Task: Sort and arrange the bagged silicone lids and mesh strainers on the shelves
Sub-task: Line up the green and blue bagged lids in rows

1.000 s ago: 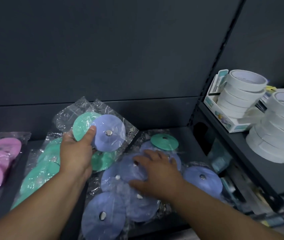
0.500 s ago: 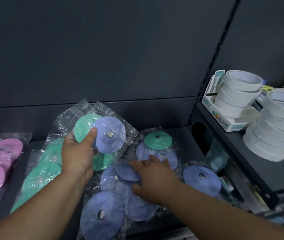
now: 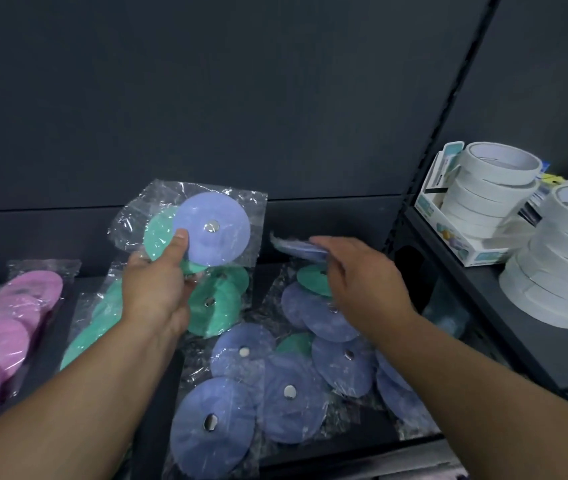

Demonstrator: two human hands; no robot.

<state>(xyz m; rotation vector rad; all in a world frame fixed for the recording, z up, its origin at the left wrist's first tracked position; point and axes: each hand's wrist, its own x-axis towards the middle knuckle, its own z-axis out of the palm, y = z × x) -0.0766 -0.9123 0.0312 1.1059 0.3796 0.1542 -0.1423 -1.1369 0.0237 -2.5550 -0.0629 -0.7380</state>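
My left hand [image 3: 156,289] holds up clear bags with a blue-violet lid [image 3: 218,233] in front and a green lid [image 3: 157,233] behind, thumb pressed on the blue one. My right hand [image 3: 358,275] pinches another bagged blue lid [image 3: 298,247], lifted edge-on above the shelf and blurred. Below lie several bagged blue lids [image 3: 289,396] in a loose pile, with a green lid [image 3: 313,275] among them. More green lids [image 3: 216,306] lie under my left hand. No mesh strainers are in view.
Bagged pink lids [image 3: 5,323] fill the left end of the dark shelf [image 3: 157,393]. On the adjoining right shelf [image 3: 504,306] stand stacks of white tape rolls [image 3: 493,188] and a small display box [image 3: 462,244]. A dark back panel rises behind.
My right hand left the pile of blue lids and rose with one bagged blue lid toward my left hand. The left hand's bags tilted slightly upward.
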